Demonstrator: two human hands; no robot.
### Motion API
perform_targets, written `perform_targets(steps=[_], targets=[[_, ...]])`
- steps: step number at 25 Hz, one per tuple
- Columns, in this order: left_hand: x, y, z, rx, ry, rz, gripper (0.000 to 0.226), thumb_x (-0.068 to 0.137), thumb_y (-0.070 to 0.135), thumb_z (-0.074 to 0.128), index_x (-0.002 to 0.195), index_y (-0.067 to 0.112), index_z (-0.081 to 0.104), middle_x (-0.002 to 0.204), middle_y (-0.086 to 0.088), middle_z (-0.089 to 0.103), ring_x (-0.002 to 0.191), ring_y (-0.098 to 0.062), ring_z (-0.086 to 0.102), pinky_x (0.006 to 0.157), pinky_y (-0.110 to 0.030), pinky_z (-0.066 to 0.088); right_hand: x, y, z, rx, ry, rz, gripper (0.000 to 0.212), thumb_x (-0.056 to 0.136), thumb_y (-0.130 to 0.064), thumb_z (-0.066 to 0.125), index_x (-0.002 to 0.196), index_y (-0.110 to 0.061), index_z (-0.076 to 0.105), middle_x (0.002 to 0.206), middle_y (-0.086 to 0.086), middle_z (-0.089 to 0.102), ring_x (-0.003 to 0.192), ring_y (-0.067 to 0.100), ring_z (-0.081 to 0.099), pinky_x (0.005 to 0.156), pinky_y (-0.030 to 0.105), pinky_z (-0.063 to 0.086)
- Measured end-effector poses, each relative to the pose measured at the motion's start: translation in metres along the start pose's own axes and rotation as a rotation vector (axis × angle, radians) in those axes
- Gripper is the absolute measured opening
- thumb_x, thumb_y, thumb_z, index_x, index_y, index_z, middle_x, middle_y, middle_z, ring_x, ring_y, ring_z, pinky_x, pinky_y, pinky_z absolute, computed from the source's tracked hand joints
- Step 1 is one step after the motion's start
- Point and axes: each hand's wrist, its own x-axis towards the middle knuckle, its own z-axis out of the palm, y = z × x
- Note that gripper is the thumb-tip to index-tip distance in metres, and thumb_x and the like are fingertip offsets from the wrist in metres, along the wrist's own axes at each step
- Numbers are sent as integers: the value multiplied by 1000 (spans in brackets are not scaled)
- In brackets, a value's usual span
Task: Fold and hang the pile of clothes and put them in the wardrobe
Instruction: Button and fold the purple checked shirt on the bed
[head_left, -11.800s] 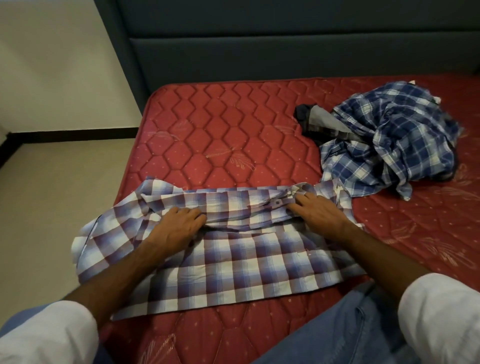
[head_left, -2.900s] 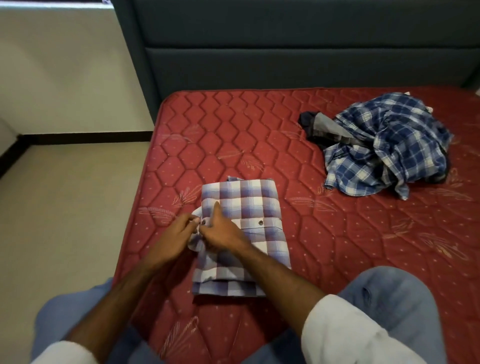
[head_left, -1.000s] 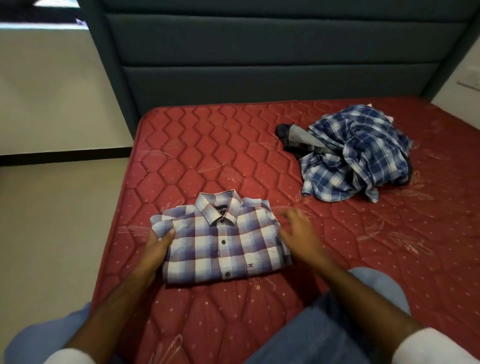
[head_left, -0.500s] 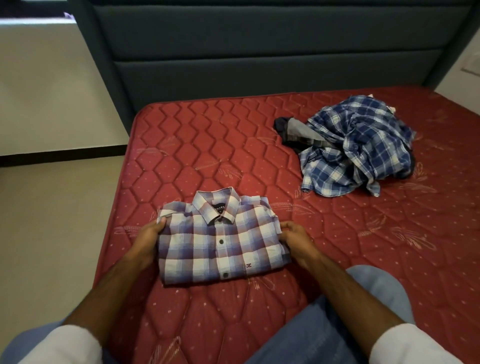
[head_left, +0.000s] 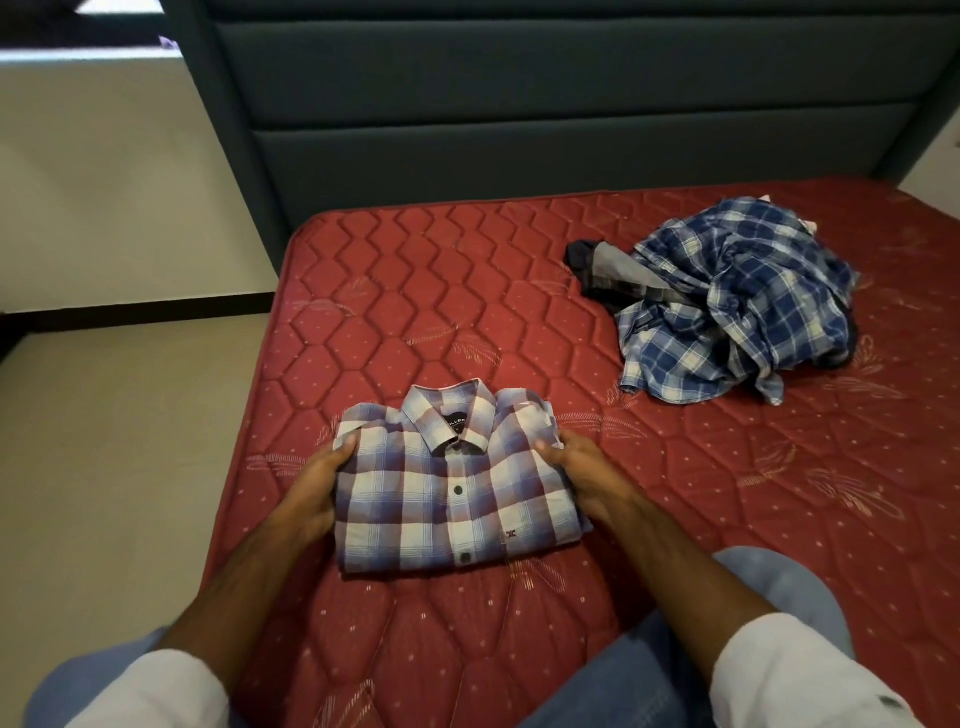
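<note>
A folded purple-and-white checked shirt lies collar-up near the front left of the red quilted mattress. My left hand grips its left edge, thumb on top. My right hand grips its right edge the same way, the other fingers tucked under the cloth. A loose pile of clothes, with a crumpled blue checked shirt on top and a dark grey garment sticking out on its left, sits at the back right of the mattress.
A dark teal padded headboard stands behind the mattress. Beige floor runs along the left side, below the mattress edge. My knees in blue jeans press against the front of the mattress.
The spread shirt has been folded into a compact rectangle and turned collar-up. Over the last second both hands closed in on its two sides and took hold.
</note>
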Motion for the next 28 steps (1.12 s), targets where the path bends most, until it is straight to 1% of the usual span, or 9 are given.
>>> perform_targets(steps=[3,8,11,15,17,19,24,26,28], targets=[[9,-14,-7,116,84,21,25,103,15,54,123,4,65,109,-18,74,93,-30,72,73,-37,57,-6,15,-5,103,23,38,15,102,-7,54,112,-4,65,98,13,74,77,20,73,65,34,58],[13,-16,0,209,62,79,22,102,18,55,119,10,66,107,-14,75,99,-31,73,79,-41,58,-8,11,-9,151,-95,200,27,102,-17,59,124,-4,67,119,20,71,111,35,69,90,47,58],[17,-19,-12,373,157,100,35,97,37,61,116,6,60,107,-14,73,93,-29,71,81,-45,58,-9,19,-9,141,-66,144,24,100,-6,56,122,-3,65,113,19,73,101,33,71,87,46,59],[16,-18,-24,1015,246,294,55,94,65,44,111,15,59,101,1,70,88,-18,67,82,-41,55,-2,14,-20,-465,186,-40,19,96,-29,64,104,-12,66,97,11,74,89,26,71,80,51,59],[3,-14,-15,851,49,261,62,92,72,40,119,21,66,106,5,74,96,-12,70,89,-38,55,0,9,-22,-619,213,-57,37,92,-56,59,108,-23,60,100,-1,72,89,19,71,79,41,58],[2,-17,-5,689,-53,188,55,95,67,47,128,26,63,118,4,72,109,-13,68,100,-41,51,-1,5,-14,-521,153,13,42,89,-69,55,103,-30,59,102,-3,72,93,20,72,88,43,57],[11,-20,6,585,158,47,67,91,69,49,119,12,70,119,-9,71,107,-27,67,101,-43,50,4,6,12,-345,140,130,45,89,-54,66,110,-15,71,95,1,78,88,21,75,89,43,60],[-3,-18,17,552,164,47,53,102,57,45,113,11,67,113,-2,66,102,-22,62,91,-32,47,1,14,16,-362,162,35,52,85,-63,64,115,-22,71,102,-6,76,98,17,72,95,42,57],[-16,-20,31,480,175,96,42,105,49,41,111,15,65,102,-1,66,94,-19,61,76,-28,44,-5,20,16,-451,176,-181,39,93,-57,60,119,-30,66,108,-15,71,106,10,67,101,40,52]])
